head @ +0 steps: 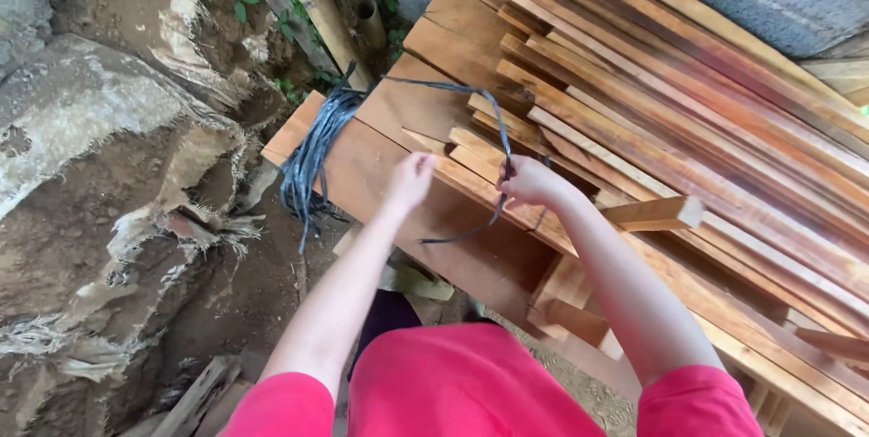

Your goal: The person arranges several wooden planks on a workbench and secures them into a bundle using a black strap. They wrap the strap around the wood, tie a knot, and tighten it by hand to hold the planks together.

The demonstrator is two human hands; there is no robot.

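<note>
Head view: pink sleeves nearest the camera. Right hand (529,182) fingers pinched on dark plastic strap (493,116), which loops up over the wooden slat stack (652,111). Left hand (412,179) just left of it, fingers curled, over a wide board (389,175). Strap bundle (312,152) further left.

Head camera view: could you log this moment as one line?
right hand: grips dark strap | left hand: empty, above wide board | strap bundle: draped over board end | wood slats: stacked
</note>
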